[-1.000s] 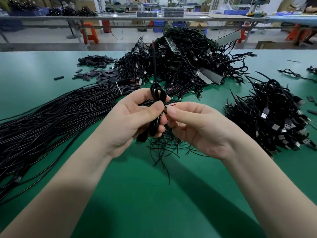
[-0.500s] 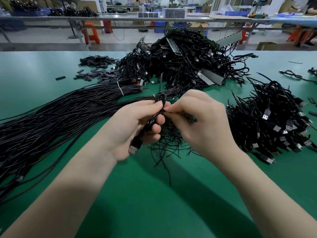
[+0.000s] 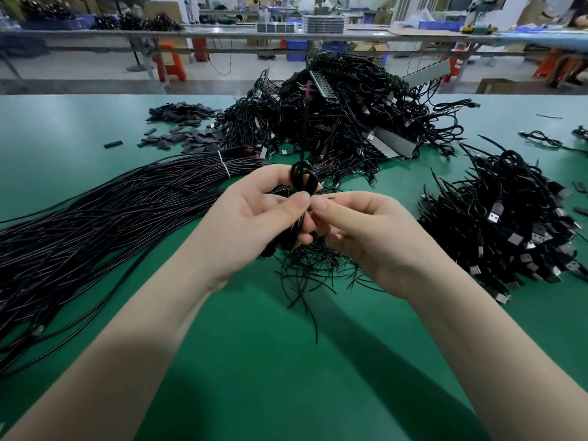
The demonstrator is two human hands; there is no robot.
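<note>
Head view: the left hand (image 3: 254,218) curls round the coiled cable (image 3: 304,178), thumb pressed against it. The right hand (image 3: 366,230) pinches the coiled cable from its right.

Single wide-angle view, worn on head. Looks forward and down across green tabletop (image 3: 286,393). Sits close above left hand (image 3: 254,218) and right hand (image 3: 375,237) at frame centre. Takes in cable heap (image 3: 343,122) farther back, workshop floor (image 3: 79,70) along top edge.

Black coiled cable (image 3: 299,173), green table (image 3: 254,377), black wire bundle (image 3: 95,224) (white tie (image 3: 225,165)), orange stool (image 3: 170,63)
</note>
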